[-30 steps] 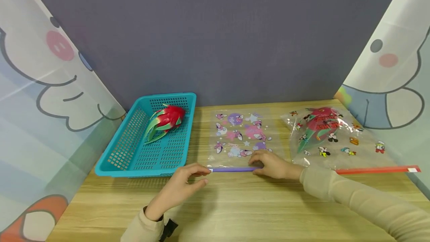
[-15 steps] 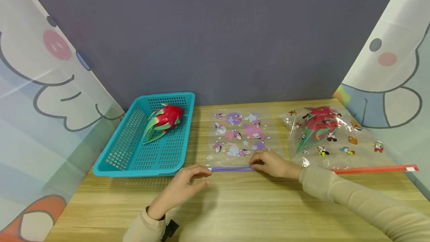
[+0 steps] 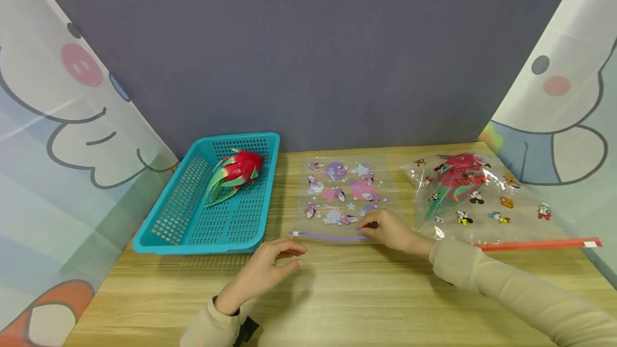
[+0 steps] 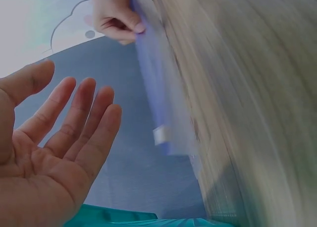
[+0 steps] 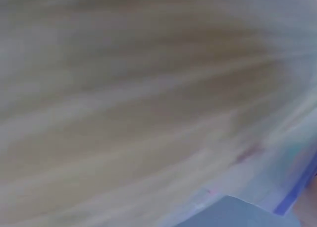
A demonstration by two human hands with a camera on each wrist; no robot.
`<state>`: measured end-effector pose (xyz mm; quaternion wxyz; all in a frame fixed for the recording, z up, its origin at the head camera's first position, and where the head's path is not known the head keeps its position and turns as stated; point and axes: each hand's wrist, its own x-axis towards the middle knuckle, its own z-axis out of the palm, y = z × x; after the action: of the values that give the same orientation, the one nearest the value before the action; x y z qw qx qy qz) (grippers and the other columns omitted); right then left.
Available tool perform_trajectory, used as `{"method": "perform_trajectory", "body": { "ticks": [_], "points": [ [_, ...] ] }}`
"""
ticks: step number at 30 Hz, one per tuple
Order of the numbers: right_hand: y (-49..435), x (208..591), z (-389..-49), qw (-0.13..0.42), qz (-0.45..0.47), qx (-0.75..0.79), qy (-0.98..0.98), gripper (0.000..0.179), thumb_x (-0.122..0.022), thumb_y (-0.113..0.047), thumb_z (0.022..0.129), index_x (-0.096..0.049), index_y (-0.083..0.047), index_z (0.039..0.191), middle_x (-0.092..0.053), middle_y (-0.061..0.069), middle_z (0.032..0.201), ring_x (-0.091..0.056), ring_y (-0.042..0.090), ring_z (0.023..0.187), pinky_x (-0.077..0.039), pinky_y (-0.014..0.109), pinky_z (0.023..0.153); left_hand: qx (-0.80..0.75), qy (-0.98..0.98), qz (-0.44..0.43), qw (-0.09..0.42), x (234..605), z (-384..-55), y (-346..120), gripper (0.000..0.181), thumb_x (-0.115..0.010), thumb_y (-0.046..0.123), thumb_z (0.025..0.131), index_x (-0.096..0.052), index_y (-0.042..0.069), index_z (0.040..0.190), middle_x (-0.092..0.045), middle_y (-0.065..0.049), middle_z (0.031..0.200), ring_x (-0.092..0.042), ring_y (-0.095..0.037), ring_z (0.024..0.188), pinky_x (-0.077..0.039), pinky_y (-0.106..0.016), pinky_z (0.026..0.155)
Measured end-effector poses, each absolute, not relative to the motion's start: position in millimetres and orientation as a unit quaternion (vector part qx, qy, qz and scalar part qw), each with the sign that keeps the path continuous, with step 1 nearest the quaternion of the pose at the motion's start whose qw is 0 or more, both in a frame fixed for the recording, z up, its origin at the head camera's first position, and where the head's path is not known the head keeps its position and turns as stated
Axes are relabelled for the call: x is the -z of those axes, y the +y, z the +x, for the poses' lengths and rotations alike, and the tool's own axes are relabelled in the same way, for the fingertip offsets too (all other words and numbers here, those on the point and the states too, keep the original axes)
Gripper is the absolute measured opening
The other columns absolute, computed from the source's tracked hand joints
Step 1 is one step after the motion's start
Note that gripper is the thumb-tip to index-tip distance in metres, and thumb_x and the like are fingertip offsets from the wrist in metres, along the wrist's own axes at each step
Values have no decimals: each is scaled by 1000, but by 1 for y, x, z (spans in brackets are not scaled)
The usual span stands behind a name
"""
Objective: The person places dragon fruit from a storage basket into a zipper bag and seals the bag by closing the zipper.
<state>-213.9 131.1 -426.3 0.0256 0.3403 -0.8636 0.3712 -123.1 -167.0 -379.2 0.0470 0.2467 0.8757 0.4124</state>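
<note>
A clear zip bag (image 3: 344, 197) printed with pink and purple cartoon figures lies flat in the middle of the table. My right hand (image 3: 388, 232) pinches the purple zip strip (image 3: 323, 236) along its near edge, lifting that edge a little. In the left wrist view the strip's white slider (image 4: 161, 135) sits at the end nearer my left hand (image 4: 64, 142). That hand hovers in front of the basket with fingers loosely spread, holding nothing. The right wrist view is blurred; it catches the strip (image 5: 297, 187) at its lower right corner.
On the left stands a turquoise basket (image 3: 202, 248) with a red-and-green dragon fruit (image 3: 243, 167) inside. To the right, another clear bag (image 3: 520, 224) with a red zip strip (image 3: 540, 243) encloses a similar fruit (image 3: 458, 175). A dark grey panel (image 3: 308, 58) rises behind the table.
My right hand has taken hold of the purple strip and raised it slightly, and the strip's left end has shifted up and left. My left hand has barely moved.
</note>
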Motion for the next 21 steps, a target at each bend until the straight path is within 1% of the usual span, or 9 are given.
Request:
{"method": "perform_trajectory", "body": {
  "ticks": [3,9,14,17,21],
  "points": [
    [128,418,-214,23,320,-395,-861,8,-68,-4,79,-73,-3,86,-66,1,78,-52,1,67,-49,18,60,-412,878,239,40,378,-125,-166,21,-61,21,88,-65,12,106,-65,-3,106,-61,-17,99,-50,-30,87],
    [124,397,-213,26,288,-432,-854,7,-68,-4,80,-72,-1,85,-66,5,80,-55,4,69,-50,19,60,-437,873,216,25,378,-132,-162,20,-62,12,87,-65,5,106,-66,-8,105,-62,-19,97,-50,-31,87],
    [123,382,-210,49,263,-428,-863,7,-69,-5,79,-72,-2,84,-64,4,76,-57,7,66,-51,19,60,-441,881,172,9,374,-141,-151,21,-62,13,86,-65,11,107,-66,-2,105,-62,-15,97,-50,-31,87],
    [122,376,-208,56,250,-422,-870,6,-69,-6,79,-72,-3,83,-64,3,75,-57,8,66,-50,19,61,-455,877,157,-17,368,-150,-142,21,-63,13,86,-65,11,107,-67,-3,103,-62,-15,95,-50,-31,85],
    [120,368,-203,61,232,-431,-870,5,-69,-5,80,-72,-2,82,-65,4,74,-58,9,65,-50,20,60,-481,861,147,-73,360,-171,-132,20,-63,9,85,-66,4,104,-68,-8,97,-64,-19,89,-52,-30,81]
  ]
}}
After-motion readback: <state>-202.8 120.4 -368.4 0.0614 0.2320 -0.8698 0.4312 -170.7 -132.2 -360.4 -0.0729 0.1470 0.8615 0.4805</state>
